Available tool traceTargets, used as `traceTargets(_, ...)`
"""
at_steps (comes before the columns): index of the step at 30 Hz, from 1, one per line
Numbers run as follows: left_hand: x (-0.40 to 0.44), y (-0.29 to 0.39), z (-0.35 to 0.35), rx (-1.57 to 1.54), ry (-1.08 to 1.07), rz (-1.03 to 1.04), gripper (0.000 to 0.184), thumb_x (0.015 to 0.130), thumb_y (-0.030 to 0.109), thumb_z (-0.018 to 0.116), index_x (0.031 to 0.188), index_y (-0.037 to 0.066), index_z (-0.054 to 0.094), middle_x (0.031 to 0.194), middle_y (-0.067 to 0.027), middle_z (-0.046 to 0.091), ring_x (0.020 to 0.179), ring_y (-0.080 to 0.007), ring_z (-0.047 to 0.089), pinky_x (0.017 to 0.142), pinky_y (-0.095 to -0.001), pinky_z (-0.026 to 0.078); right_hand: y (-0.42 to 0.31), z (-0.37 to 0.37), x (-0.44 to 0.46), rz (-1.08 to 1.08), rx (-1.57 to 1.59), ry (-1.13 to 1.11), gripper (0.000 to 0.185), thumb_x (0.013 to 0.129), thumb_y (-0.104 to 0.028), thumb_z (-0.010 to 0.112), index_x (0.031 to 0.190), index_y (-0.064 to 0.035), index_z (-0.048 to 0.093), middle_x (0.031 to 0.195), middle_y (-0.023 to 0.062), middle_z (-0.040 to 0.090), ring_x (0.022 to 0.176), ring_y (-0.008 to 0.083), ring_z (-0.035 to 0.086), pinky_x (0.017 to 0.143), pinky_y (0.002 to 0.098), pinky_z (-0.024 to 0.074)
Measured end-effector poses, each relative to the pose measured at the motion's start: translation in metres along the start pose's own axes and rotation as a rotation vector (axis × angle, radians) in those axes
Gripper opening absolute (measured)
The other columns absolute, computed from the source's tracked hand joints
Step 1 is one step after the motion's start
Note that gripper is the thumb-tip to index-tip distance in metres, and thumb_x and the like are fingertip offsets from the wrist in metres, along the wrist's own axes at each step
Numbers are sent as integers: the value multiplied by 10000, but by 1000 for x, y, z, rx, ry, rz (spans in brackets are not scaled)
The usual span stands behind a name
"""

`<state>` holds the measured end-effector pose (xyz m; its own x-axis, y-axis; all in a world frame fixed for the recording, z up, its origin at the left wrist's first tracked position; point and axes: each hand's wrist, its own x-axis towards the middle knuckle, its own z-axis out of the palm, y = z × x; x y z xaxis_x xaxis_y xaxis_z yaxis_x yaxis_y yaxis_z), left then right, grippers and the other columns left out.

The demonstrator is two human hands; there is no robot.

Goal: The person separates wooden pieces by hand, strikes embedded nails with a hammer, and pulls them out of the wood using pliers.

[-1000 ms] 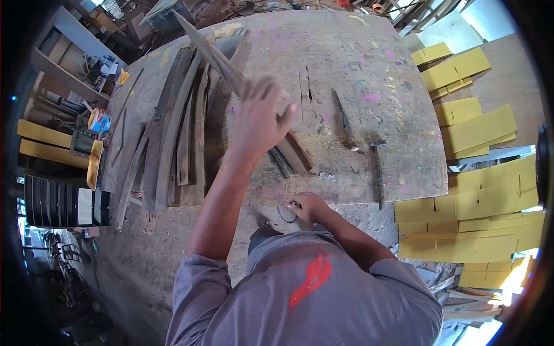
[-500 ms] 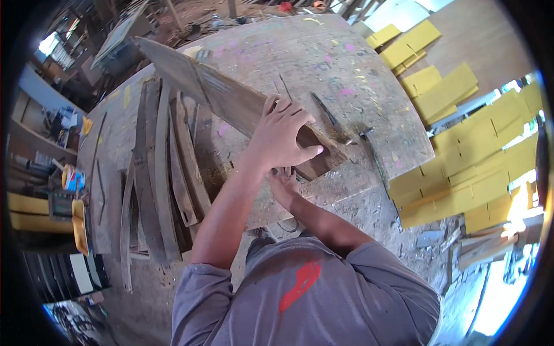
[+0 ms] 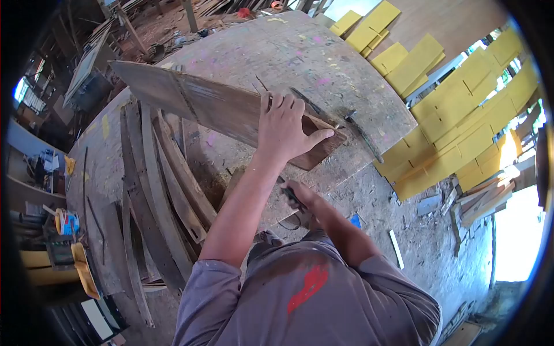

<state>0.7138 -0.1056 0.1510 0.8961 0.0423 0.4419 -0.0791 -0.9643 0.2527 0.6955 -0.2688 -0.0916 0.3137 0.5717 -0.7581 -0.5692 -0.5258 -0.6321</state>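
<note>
I see the big worktable [image 3: 352, 75] first, paint flecks across its top. Past its right edge lie overlapping yellow boards [image 3: 412, 63]. The wide board [image 3: 225, 104] slants over the table from the left edge towards the near edge, by the right corner (whether it stands tilted on its long side, I can't quite tell). Long wood strips [image 3: 153, 179] lie piled along the left side, some poking past the near edge. My left hand [image 3: 281, 127] has its fingers hooked over the wide board's upper edge, palm on its face, thumb spread wide. My right hand [image 3: 304, 196], just off the near edge, is closed around a dark tool [image 3: 292, 197], too blurred to name. A hammer [image 3: 365, 135] lies near the right corner, close to the wide board's end.
</note>
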Motion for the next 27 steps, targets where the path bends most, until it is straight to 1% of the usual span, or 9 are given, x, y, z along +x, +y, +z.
traceTargets(1,0,0,-1,1,-12,-3,913,809,821,625,1133,-28,704,1202,-186,666,1308,-379,514,1220,-584,251,4,1,-31,31,235,-153,470,1074,-417,550,1340,-30,527,728,6,538,560,143,481,499,347,426)
traceTargets(3,1,-2,1,-10,-13,-2,891,830,798,622,1150,-30,696,1221,-192,657,1307,-383,509,1218,-586,251,2,19,-107,-327,161,-147,428,1094,-309,549,1415,-35,479,807,50,617,643,169,575,570,340,477)
traceTargets(7,-1,-6,10,-38,121,47,733,845,710,678,1045,5,679,1151,-179,648,1242,-389,537,1180,-598,274,-28,53,-213,-428,463,79,495,1109,-317,522,1487,-18,408,1105,136,668,927,214,671,805,376,546)
traceTargets(8,0,-6,11,-40,185,70,671,842,679,707,983,24,674,1106,-168,649,1209,-391,552,1164,-602,285,-43,58,-227,-443,536,95,511,1113,-323,512,1503,-17,386,1187,159,649,1018,234,664,878,393,546)
traceTargets(10,-1,-4,6,-47,84,43,765,856,710,660,1088,-19,677,1195,-199,641,1276,-396,518,1197,-597,262,-52,56,-234,-498,632,78,551,1124,-336,482,1552,-34,311,1397,215,551,1240,326,611,1025,474,527)
traceTargets(16,-5,-4,2,-44,104,60,712,854,675,686,1057,-7,676,1136,-191,648,1221,-412,543,1168,-600,292,-70,58,-236,-573,736,5,515,1132,-335,445,1564,-87,312,1445,235,538,1306,391,586,1057,529,507)
traceTargets(19,-6,-5,1,-45,124,70,683,856,665,696,1042,7,675,1120,-191,653,1206,-420,556,1159,-607,298,-80,65,-243,-593,722,25,452,1129,-329,448,1512,-100,371,1408,204,559,1267,390,608,1032,529,529)
traceTargets(22,-7,-4,3,-35,144,77,695,871,675,674,1066,8,673,1149,-199,651,1226,-414,557,1167,-607,296,-84,69,-239,-524,835,74,368,1123,-335,476,1427,-130,441,1190,135,613,1026,315,660,845,451,565)
traceTargets(27,-6,-8,-4,-58,47,41,737,895,696,628,1128,-2,663,1188,-198,650,1260,-387,542,1178,-587,286,-93,73,-237,-437,894,156,301,1087,-384,572,1283,-162,517,863,11,499,668,150,438,594,335,390)
